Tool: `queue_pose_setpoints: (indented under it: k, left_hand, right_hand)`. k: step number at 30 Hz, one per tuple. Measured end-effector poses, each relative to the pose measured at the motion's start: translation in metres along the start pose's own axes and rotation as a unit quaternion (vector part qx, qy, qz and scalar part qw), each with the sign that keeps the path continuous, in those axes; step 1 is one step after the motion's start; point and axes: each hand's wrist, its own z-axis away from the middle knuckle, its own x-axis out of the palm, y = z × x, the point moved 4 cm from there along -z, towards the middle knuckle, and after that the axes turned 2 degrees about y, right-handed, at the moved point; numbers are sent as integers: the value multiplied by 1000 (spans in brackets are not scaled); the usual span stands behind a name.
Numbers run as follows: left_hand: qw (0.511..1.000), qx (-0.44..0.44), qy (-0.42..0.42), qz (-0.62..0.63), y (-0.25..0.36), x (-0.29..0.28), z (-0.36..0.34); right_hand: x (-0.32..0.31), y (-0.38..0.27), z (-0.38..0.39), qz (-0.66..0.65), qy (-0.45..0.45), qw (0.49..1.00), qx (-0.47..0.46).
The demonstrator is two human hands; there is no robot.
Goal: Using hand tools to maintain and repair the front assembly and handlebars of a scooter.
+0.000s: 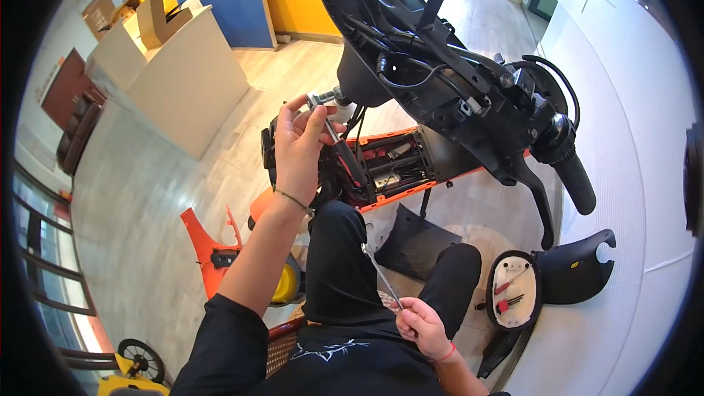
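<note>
My left hand (pixel 297 150) is raised at the scooter's steering column, its fingers closed on a silver metal tool (pixel 329 127) that touches a metal fitting (pixel 331 96) beside the black front housing (pixel 411 66). My right hand (pixel 422 330) grips a slim silver wrench (pixel 380 273) over my lap, with the wrench's head pointing up by my left knee. Below the housing is the orange-edged frame (pixel 396 196) with wires and components inside. A handlebar grip (pixel 576 183) and brake lever (pixel 539 209) hang at the right.
An orange panel (pixel 198 238) and dark covers (pixel 400 246) lie on the floor. At right, a seat tray (pixel 513 279) holds small red tools beside a black fairing (pixel 576 268). A white counter (pixel 176 103) stands upper left, a yellow wheeled item (pixel 128 385) lower left, a white wall (pixel 623 139) right.
</note>
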Motion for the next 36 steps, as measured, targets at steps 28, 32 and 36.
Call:
queue_pose_setpoints:
  k: [28, 32, 36]
  left_hand:
    - [999, -13, -42, 23, 0, 9, -7]
    - [994, -51, -21, 95, 2, 17, -7]
    - [972, -124, 29, 197, 4, 25, -6]
  right_hand:
    - [-12, 7, -10, 18, 31, 999, 23]
    - [-10, 5, -11, 16, 38, 999, 24]
    - [-10, 4, -12, 7, 59, 998, 26]
